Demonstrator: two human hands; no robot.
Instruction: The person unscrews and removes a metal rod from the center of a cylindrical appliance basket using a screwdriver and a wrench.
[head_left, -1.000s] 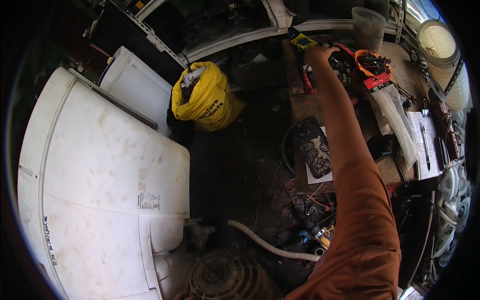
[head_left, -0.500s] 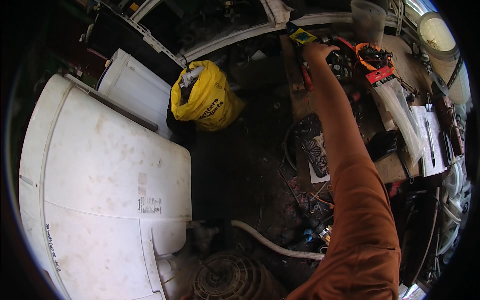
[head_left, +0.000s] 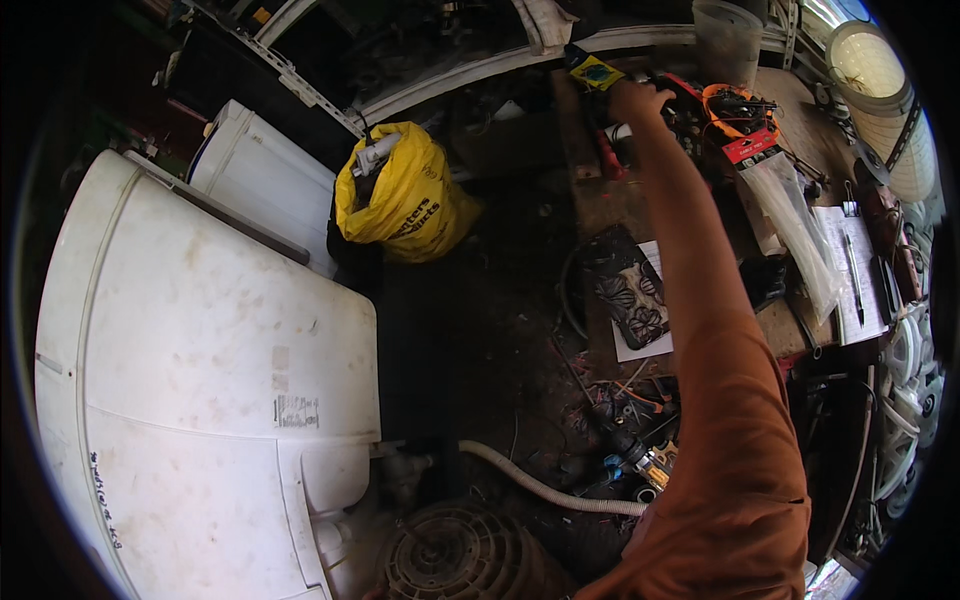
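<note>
My right arm, in an orange-brown sleeve, reaches across a cluttered wooden workbench [head_left: 595,200]. At its far part is my right hand [head_left: 641,102], with one digit stretched out to the right and the others mostly hidden; I make out nothing held. Just left of the hand lies a yellow and green packet [head_left: 597,72]. Below the hand are a small white round-ended thing [head_left: 620,131] and a red-handled tool [head_left: 609,155]. A black phone-shaped thing with a leafy pattern [head_left: 628,290] rests on white paper [head_left: 655,347] beside my forearm. My left hand is out of view.
Right of my arm are an orange tray of small parts [head_left: 738,112], a bag of cable ties [head_left: 795,225] and a pen [head_left: 855,270] on paper. A yellow sack [head_left: 415,200] and large white appliance [head_left: 230,330] stand left. A pale hose [head_left: 540,488] crosses the floor.
My right arm has shifted slightly right, uncovering more of the patterned black thing and its paper. The small white thing now shows below my hand. The whole view has shifted slightly.
</note>
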